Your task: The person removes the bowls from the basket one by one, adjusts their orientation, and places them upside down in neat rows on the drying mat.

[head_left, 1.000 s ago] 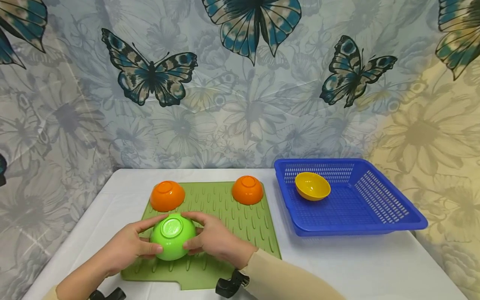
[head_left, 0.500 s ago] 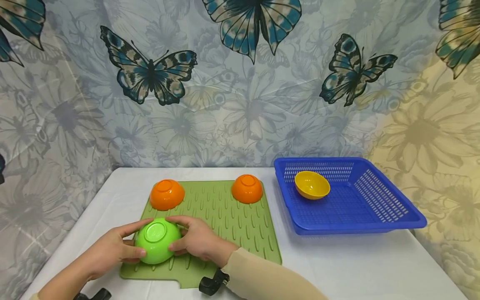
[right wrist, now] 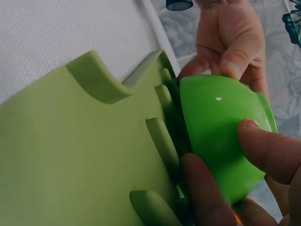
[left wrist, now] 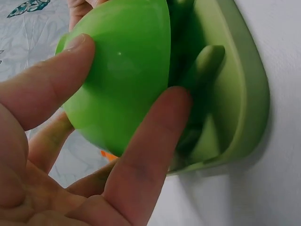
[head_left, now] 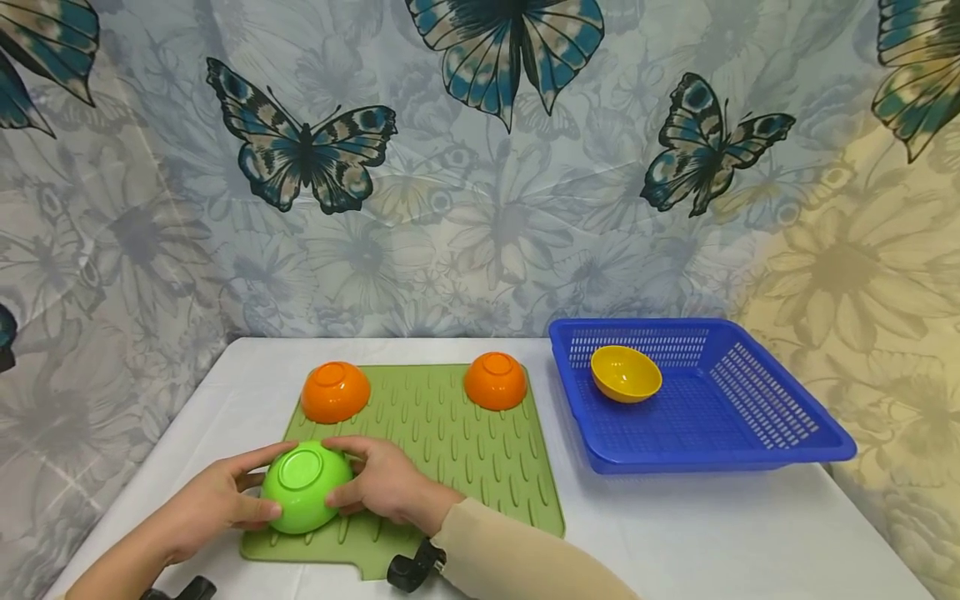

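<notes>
A bright green bowl is upside down at the near left corner of the green drying mat, its foot ring facing up. My left hand grips its left side, thumb near and fingers round the far side. From the right, my right hand holds the same bowl in a matching way. The left wrist view shows the bowl's rim close over the mat's ridges, a fingertip right at it. In the right wrist view, both hands are at the bowl, with the mat's raised ridges just beside its rim.
Two orange bowls lie upside down at the mat's back: one at left, one at right. A blue basket stands right of the mat with a yellow bowl inside. Butterfly-print cloth hangs behind the white table.
Both hands have moved the green bowl left and slightly toward me, to the mat's near left corner. The orange bowls, yellow bowl and basket stay where they were.
</notes>
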Tool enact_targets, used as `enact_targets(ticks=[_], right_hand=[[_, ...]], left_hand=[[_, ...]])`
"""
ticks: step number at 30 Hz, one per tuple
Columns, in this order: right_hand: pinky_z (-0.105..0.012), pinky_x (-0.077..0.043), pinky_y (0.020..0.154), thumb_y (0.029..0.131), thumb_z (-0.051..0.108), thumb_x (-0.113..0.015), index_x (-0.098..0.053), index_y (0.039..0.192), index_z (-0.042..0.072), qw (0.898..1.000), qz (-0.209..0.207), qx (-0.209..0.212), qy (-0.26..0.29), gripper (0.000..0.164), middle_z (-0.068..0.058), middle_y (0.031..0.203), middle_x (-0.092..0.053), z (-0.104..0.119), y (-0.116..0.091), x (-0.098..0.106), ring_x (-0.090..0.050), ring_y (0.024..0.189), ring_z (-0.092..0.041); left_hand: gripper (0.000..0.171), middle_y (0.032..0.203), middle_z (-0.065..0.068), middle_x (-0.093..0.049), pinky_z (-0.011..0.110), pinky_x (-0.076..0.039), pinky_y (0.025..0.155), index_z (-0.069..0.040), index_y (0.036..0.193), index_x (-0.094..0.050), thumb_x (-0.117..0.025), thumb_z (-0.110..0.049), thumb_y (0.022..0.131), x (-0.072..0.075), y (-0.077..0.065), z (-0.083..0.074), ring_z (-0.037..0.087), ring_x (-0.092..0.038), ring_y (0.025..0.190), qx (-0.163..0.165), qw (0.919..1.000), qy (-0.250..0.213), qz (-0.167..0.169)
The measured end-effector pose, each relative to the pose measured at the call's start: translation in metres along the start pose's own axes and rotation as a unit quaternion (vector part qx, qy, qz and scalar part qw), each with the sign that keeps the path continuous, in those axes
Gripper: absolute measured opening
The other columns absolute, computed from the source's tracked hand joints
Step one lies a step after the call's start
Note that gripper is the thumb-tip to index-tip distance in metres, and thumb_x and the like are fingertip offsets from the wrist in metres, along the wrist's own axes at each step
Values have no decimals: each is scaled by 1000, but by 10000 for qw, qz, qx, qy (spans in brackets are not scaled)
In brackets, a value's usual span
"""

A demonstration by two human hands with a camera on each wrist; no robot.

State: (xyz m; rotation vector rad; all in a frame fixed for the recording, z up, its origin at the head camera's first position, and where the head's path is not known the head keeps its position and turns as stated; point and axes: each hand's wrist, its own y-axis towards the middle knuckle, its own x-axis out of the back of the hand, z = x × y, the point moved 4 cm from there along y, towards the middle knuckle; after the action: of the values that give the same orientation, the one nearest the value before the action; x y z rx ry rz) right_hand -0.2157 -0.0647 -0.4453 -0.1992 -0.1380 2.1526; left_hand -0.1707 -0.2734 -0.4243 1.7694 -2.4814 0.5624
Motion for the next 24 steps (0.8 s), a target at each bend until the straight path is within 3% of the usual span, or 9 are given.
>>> enact_targets(ticks=[7,11,19,24], right_hand=[[-34,-59,62,73,-16,-80,-69,126,27,9982,-199,-17,-562,70,-6,117,-66,1,1,-1,-67,82,-18],[-34,-59,62,72,-15,-81,-70,126,26,9971,-291,-70,-700,69,-2,119,-66,4,-1,-2,-66,81,-16],[-32,-58,60,72,-11,-83,-70,125,28,9937,-432,-208,-1012,68,1,115,-67,4,-1,-4,-66,74,-15],[-31,-58,59,71,-9,-84,-70,125,28,9918,-457,-227,-1170,67,4,111,-67,3,-1,-5,-65,72,-15]], left_hand=[[90,153,40,-14,44,-56,84,0,156,-28,-80,-8,83,2,2,5,60,-17,136,16,10000,-41,66],[87,153,40,-15,44,-56,83,0,155,-31,-79,-6,82,0,1,4,60,-17,137,88,9999,54,-99],[83,151,33,-32,45,-52,86,-3,152,-41,-81,-8,80,-2,1,-3,60,-19,136,156,9917,1163,-525],[85,147,36,-36,40,-55,80,-3,151,-41,-84,-19,80,-5,2,-4,60,-29,132,84,9897,1327,-524]])
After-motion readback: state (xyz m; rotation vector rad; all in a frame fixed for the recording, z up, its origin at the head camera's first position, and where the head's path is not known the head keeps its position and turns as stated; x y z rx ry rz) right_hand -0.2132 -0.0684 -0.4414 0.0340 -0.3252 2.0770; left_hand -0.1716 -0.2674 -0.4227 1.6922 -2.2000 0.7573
